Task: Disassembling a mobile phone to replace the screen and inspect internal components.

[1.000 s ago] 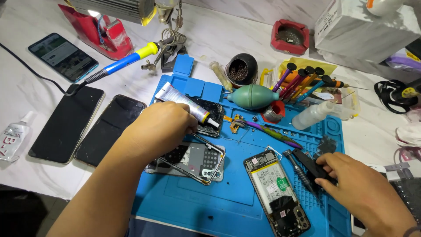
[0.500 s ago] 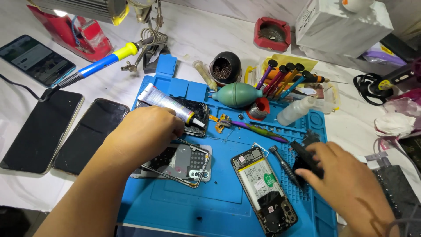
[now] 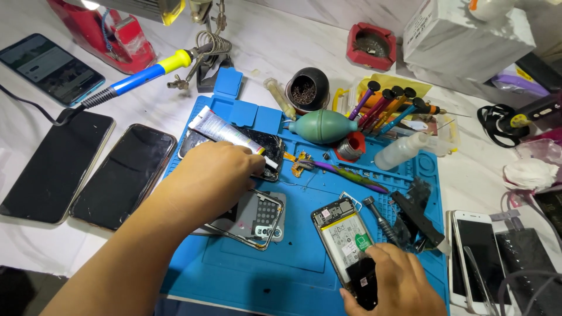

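My left hand (image 3: pixel 213 175) lies curled over the top left of a grey phone frame (image 3: pixel 257 217) on the blue work mat (image 3: pixel 275 263). Its fingertips sit next to the nozzle of a white glue tube (image 3: pixel 219 129), which rests on a cracked black screen (image 3: pixel 266 146). My right hand (image 3: pixel 398 284) grips the near end of an opened phone (image 3: pixel 342 234) with its battery showing. A black piece (image 3: pixel 364 284) sits under the thumb. A small screwdriver (image 3: pixel 380 219) lies just right of that phone.
Two dark phones (image 3: pixel 123 175) and a lit one (image 3: pixel 50 67) lie left of the mat. A blue soldering iron (image 3: pixel 134 79), green air blower (image 3: pixel 322 126), colourful screwdrivers (image 3: pixel 386 105), clear bottle (image 3: pixel 404 151) and black parts (image 3: pixel 418 213) crowd the far side. A white phone (image 3: pixel 477 257) lies at the right.
My right hand has moved from the black parts at the mat's right edge to the near end of the opened phone. My left hand stays on the grey frame.
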